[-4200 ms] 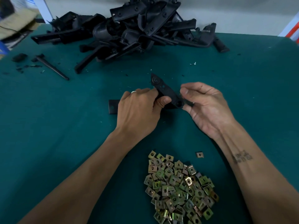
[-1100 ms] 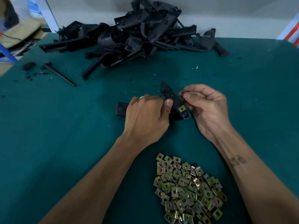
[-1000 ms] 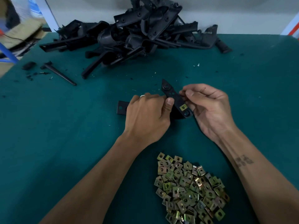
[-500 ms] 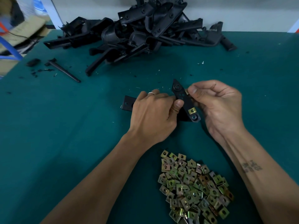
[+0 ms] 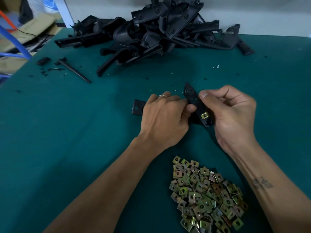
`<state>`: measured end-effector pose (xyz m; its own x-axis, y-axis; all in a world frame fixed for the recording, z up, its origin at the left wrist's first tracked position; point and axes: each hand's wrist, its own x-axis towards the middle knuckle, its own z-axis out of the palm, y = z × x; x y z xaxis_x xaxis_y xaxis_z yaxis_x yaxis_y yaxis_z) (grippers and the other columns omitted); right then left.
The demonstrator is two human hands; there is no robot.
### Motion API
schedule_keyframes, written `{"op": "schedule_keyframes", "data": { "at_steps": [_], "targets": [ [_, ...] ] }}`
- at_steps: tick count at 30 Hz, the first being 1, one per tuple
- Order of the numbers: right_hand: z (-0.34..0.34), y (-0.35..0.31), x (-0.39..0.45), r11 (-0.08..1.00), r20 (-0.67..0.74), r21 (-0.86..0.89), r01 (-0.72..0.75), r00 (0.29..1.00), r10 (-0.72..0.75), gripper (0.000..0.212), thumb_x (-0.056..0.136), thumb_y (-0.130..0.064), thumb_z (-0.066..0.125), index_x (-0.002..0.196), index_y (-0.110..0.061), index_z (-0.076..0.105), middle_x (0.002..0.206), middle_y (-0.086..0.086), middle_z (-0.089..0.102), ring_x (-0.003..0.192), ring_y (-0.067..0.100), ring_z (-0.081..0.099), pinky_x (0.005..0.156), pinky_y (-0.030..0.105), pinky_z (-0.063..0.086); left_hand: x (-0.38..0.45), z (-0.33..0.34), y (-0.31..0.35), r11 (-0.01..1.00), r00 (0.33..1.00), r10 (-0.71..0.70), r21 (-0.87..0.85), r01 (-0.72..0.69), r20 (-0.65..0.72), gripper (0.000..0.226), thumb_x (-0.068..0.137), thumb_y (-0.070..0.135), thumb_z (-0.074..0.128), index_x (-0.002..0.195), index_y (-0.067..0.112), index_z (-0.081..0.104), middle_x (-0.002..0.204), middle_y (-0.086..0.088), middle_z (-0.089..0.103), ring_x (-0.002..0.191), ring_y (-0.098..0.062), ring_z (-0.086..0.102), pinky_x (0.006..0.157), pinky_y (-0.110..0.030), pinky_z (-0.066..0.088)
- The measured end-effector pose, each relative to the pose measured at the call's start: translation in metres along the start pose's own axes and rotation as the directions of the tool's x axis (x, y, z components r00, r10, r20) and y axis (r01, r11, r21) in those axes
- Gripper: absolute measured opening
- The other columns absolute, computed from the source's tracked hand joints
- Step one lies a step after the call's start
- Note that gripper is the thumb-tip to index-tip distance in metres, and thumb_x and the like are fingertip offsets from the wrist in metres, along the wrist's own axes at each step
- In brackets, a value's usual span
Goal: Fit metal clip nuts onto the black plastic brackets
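Bracket [image 5: 195, 102] lay between hands above bench [image 5: 67, 132], long axis slanting far-left to near-right. Left hand [image 5: 164, 118] gripped its left part; right hand [image 5: 232, 111] pinched right edge, nearer fitted clip nut [image 5: 204, 115]. Loose nuts [image 5: 207, 195] lay nearer person than bracket.

The light is even and rather dim, seemingly from overhead. Soft shadows sit under the forearms and beside the pile of clip nuts [image 5: 207, 197] at lower centre. The green table [image 5: 58, 132] shows no glare. The upper left corner is motion-blurred, and straight edges bow toward the frame's borders.
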<state>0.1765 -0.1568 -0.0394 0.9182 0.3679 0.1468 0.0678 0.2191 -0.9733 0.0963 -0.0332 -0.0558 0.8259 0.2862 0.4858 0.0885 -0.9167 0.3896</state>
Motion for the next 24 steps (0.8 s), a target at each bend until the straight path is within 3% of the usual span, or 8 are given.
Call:
{"op": "schedule_keyframes", "data": {
  "at_steps": [3, 6, 11, 14, 20, 24],
  "targets": [
    [0.0, 0.0, -0.002, 1.0, 0.02, 0.027, 0.005, 1.0, -0.005, 0.022, 0.089, -0.005, 0.072, 0.069, -0.015, 0.069, 0.079, 0.021, 0.055, 0.076, 0.03, 0.048, 0.071, 0.043, 0.043, 0.0, -0.001, 0.001, 0.999, 1.0, 0.003, -0.044, -0.004, -0.02, 0.036, 0.102, 0.038, 0.04, 0.069, 0.025, 0.035, 0.072, 0.001, 0.063, 0.077, -0.03, 0.056, 0.073, -0.04, 0.04],
    [0.004, 0.0, -0.005, 0.998, 0.018, 0.062, 0.006, 1.0, -0.007, 0.012, 0.087, -0.008, 0.069, 0.076, -0.01, 0.067, 0.083, 0.02, 0.063, 0.081, 0.031, 0.056, 0.081, 0.052, 0.047, 0.0, -0.003, 0.001, 0.998, 0.999, -0.007, -0.067, 0.004, -0.038, 0.036, 0.102, 0.041, 0.033, 0.068, 0.026, 0.034, 0.069, 0.004, 0.06, 0.075, -0.028, 0.056, 0.073, -0.038, 0.04],
    [0.008, 0.002, -0.008, 0.996, 0.009, 0.093, 0.004, 1.0, -0.005, 0.018, 0.089, 0.008, 0.065, 0.083, -0.009, 0.068, 0.088, 0.01, 0.069, 0.089, 0.024, 0.063, 0.096, 0.047, 0.049, -0.001, -0.003, 0.001, 0.999, 0.996, -0.007, -0.05, 0.002, -0.087, 0.037, 0.099, 0.04, 0.033, 0.065, 0.026, 0.032, 0.062, 0.012, 0.037, 0.07, -0.028, 0.056, 0.069, -0.033, 0.031],
    [0.009, 0.0, -0.008, 0.989, -0.035, 0.145, -0.014, 0.999, 0.019, 0.02, 0.084, 0.008, 0.067, 0.075, -0.01, 0.068, 0.082, 0.011, 0.07, 0.085, 0.027, 0.062, 0.09, 0.047, 0.05, 0.0, -0.003, 0.002, 0.999, 0.997, 0.002, -0.042, -0.005, -0.081, 0.037, 0.101, 0.04, 0.034, 0.066, 0.029, 0.03, 0.062, 0.013, 0.037, 0.071, -0.029, 0.057, 0.07, -0.035, 0.035],
    [0.012, 0.0, -0.006, 0.993, -0.125, 0.12, 0.011, 0.992, 0.004, 0.025, 0.085, 0.012, 0.068, 0.07, -0.009, 0.066, 0.068, 0.004, 0.07, 0.071, 0.02, 0.061, 0.07, 0.032, 0.051, 0.0, -0.001, 0.001, 1.0, 1.0, -0.008, -0.001, 0.008, -0.011, 0.037, 0.102, 0.04, 0.038, 0.067, 0.027, 0.035, 0.069, 0.0, 0.065, 0.078, -0.031, 0.059, 0.073, -0.038, 0.036],
    [0.011, 0.001, -0.005, 0.997, -0.139, 0.055, 0.061, 0.989, -0.053, 0.025, 0.084, 0.012, 0.068, 0.071, -0.01, 0.068, 0.069, 0.001, 0.071, 0.072, 0.018, 0.062, 0.071, 0.03, 0.051, 0.0, -0.002, 0.002, 1.0, 1.0, 0.006, -0.005, -0.006, -0.006, 0.038, 0.102, 0.041, 0.037, 0.068, 0.025, 0.036, 0.069, -0.001, 0.064, 0.076, -0.03, 0.057, 0.072, -0.039, 0.036]
  ]
}}
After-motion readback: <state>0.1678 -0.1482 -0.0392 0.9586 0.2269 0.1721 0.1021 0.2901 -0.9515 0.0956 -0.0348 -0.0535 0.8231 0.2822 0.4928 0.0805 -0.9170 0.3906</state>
